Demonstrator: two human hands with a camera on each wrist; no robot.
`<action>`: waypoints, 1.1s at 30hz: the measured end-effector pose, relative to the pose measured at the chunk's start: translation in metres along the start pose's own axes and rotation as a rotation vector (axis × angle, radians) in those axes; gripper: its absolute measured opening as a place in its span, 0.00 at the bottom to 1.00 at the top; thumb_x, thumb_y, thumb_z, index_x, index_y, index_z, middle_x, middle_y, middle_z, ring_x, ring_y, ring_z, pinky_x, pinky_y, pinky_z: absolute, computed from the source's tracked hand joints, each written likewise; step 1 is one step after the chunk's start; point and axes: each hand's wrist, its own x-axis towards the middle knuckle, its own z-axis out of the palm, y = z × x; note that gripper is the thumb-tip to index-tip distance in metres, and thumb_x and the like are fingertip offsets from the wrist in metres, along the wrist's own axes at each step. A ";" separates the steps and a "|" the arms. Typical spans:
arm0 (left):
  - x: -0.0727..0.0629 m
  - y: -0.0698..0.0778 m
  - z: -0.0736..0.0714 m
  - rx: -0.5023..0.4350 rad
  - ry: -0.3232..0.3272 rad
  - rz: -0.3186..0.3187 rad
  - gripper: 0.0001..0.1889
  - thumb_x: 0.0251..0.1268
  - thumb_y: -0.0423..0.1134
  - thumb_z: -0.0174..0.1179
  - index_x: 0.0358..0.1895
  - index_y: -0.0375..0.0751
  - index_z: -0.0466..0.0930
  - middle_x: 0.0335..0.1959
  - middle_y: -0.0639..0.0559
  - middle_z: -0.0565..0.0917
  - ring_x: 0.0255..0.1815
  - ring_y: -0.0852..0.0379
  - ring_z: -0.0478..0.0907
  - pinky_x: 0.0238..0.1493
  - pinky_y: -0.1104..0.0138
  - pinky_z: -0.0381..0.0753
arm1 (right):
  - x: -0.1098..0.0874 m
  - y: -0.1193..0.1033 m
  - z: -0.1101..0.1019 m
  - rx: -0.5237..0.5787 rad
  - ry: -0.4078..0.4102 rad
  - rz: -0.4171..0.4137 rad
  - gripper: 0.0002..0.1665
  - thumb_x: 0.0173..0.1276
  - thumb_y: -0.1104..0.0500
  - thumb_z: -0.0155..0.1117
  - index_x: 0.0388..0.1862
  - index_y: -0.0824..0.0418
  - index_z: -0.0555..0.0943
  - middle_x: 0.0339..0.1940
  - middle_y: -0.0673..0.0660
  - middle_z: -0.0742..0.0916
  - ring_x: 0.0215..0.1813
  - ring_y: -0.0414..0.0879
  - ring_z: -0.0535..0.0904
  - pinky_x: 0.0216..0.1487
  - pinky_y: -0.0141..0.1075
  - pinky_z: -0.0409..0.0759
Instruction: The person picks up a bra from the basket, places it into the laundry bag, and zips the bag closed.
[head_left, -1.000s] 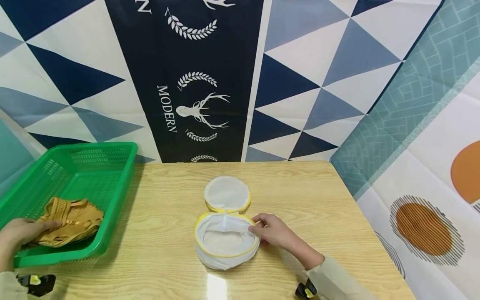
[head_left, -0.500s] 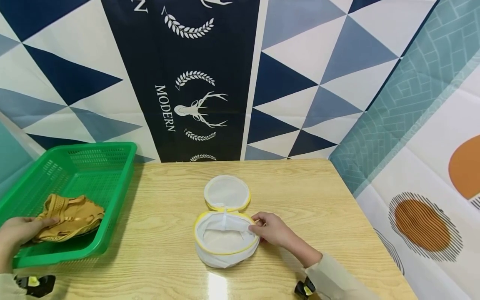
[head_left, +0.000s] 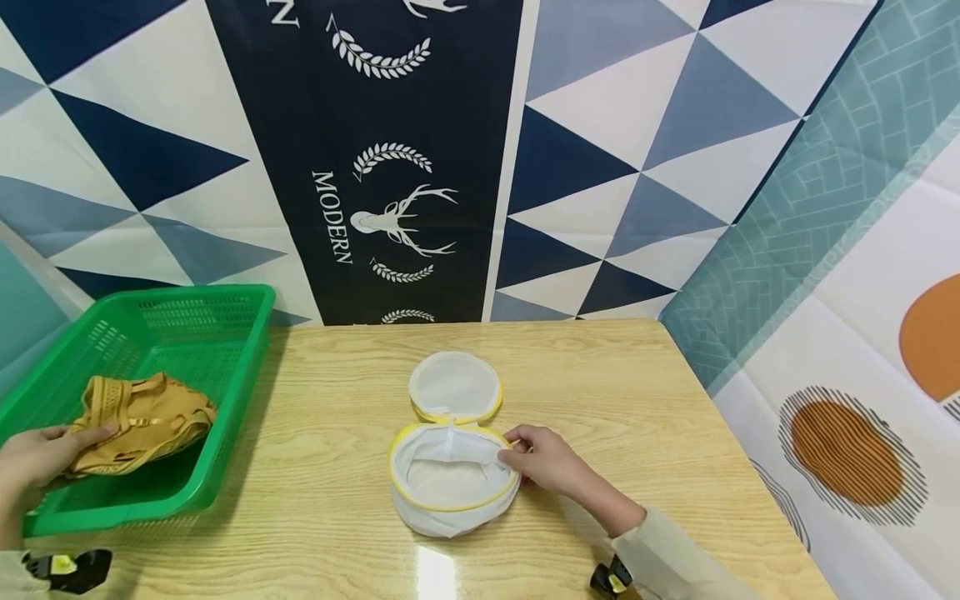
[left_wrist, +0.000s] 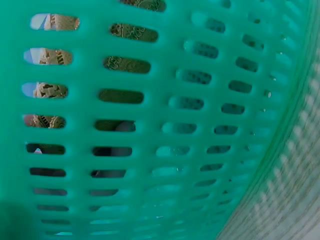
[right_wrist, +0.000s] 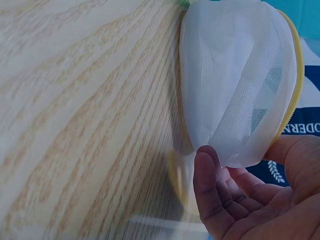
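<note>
In the head view my left hand (head_left: 45, 462) reaches into the green basket (head_left: 232, 400) and pinches the near-left part of a mustard-yellow, lace-trimmed garment (head_left: 153, 421), thumb on top. Its exact kind is unclear, being folded. Through the basket slots in the left wrist view, bits of patterned fabric (left_wrist: 131, 32) show; the hand's grip is hidden there. A white mesh laundry bag (head_left: 450, 521) with a yellow zip stands on the table, its round lid (head_left: 455, 385) folded back and mouth uncovered. My right hand (head_left: 547, 460) pinches the bag's right rim; in the right wrist view, fingers curl against the mesh wall (right_wrist: 220, 75).
The basket's high slotted wall stands along the table's left side. Wood tabletop (head_left: 322, 475) lies between basket and bag, and to the right of the bag. A patterned cloth backdrop (head_left: 420, 167) rises behind the table's far edge.
My left hand has lifted and shifted the mustard garment slightly up and to the right within the basket. The right hand and mesh bag stay put.
</note>
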 end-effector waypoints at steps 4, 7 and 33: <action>0.025 -0.019 0.001 -0.005 0.001 0.022 0.55 0.61 0.66 0.46 0.69 0.18 0.37 0.17 0.54 0.74 0.18 0.57 0.73 0.23 0.64 0.77 | 0.000 0.000 0.000 0.003 0.000 -0.002 0.18 0.64 0.59 0.61 0.49 0.69 0.77 0.30 0.56 0.80 0.24 0.43 0.76 0.25 0.37 0.79; 0.045 -0.033 0.002 -0.016 0.005 0.037 0.56 0.60 0.68 0.45 0.69 0.19 0.35 0.19 0.55 0.76 0.18 0.58 0.75 0.21 0.66 0.77 | 0.000 0.000 0.000 0.003 -0.001 -0.005 0.17 0.65 0.60 0.61 0.49 0.69 0.77 0.29 0.56 0.80 0.23 0.43 0.76 0.25 0.37 0.79; -0.004 0.022 -0.005 -0.095 0.050 0.175 0.51 0.66 0.61 0.46 0.68 0.17 0.36 0.20 0.62 0.76 0.18 0.69 0.74 0.24 0.64 0.79 | 0.004 -0.003 -0.001 -0.021 -0.009 -0.006 0.16 0.65 0.59 0.61 0.48 0.67 0.78 0.29 0.56 0.79 0.23 0.43 0.75 0.24 0.37 0.78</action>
